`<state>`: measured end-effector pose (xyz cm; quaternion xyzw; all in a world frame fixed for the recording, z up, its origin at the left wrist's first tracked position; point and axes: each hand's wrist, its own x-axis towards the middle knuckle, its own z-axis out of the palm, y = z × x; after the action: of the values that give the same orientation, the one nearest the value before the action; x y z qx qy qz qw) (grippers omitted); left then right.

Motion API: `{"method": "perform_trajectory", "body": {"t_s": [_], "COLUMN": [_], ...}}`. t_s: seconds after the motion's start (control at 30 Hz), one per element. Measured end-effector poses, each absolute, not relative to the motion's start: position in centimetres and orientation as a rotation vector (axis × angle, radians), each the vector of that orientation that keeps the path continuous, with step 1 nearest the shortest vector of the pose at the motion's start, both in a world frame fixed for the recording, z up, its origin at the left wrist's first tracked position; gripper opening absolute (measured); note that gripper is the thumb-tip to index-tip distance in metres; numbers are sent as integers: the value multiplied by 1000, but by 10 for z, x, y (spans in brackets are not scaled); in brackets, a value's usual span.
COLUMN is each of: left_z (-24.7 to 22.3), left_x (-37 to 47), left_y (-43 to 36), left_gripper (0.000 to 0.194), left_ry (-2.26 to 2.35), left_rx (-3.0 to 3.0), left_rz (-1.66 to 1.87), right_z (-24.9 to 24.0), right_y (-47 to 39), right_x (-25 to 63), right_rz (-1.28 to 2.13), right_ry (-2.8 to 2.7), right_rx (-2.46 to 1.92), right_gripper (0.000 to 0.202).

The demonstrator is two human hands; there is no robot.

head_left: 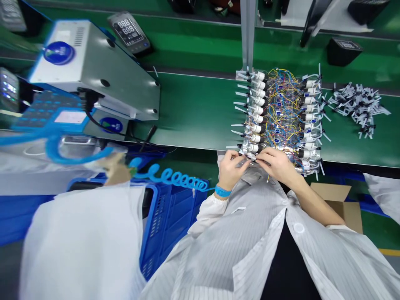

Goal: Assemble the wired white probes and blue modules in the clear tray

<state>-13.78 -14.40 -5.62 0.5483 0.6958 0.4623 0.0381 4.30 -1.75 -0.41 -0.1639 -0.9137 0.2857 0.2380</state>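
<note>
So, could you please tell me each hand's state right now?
Left hand: closed, pinching a small whitish part.
Right hand: closed beside it; whether it holds anything cannot be told.

free: bench (193,108) between machine (121,79) and wired assemblies (283,110); obstacles: post (247,35) behind; parts heap (358,102) at right

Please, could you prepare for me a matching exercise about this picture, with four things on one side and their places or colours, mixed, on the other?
Things
1. wristband
2. wired assemblies
3. box
4. pile of small parts

Places or colours
A. on the green bench, right of the assemblies
B. brown, in the picture's lower right
C. blue, around the wrist of the left hand
D. at the fingers of the right hand

Right pairs: 1-C, 2-D, 3-B, 4-A
</note>
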Motion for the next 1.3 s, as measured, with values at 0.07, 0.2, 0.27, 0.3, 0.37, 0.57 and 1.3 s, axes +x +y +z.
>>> {"method": "perform_trajectory", "body": {"t_s": [0.07, 0.2, 0.27, 0.3, 0.37, 0.57, 1.3], "left_z": [-56, -61, -67, -71, -77, -69, 35], "left_x": [-132, -127, -129, -131, -136, -154, -148], "left_y": [-142, -145, -150, -152, -152, -126, -62], "left_gripper": [19, 16, 19, 22, 26, 45, 42], "left_ry": [2143, 2082, 2029, 1983, 1847, 1605, 901], "left_rx": [1689, 1621, 1431, 1286, 950, 651, 585], "left_rz": [1384, 1398, 1527, 1598, 1691, 1622, 2060], "right_z": [-1, -6, -10, -11, -12, -3, -10], "right_y": [-14, -12, -13, -14, -16, -9, -3], "right_x": [45, 43, 42, 42, 45, 71, 98], "right_rz": [774, 743, 711, 700, 710, 993, 942], "right_ry": [-2467, -2519, -2610, -2644, -2668, -2502, -2380], "right_rx": [-431, -432, -455, -472, -495, -483, -750], "right_gripper": [16, 16, 18, 20, 21, 29, 41]}}
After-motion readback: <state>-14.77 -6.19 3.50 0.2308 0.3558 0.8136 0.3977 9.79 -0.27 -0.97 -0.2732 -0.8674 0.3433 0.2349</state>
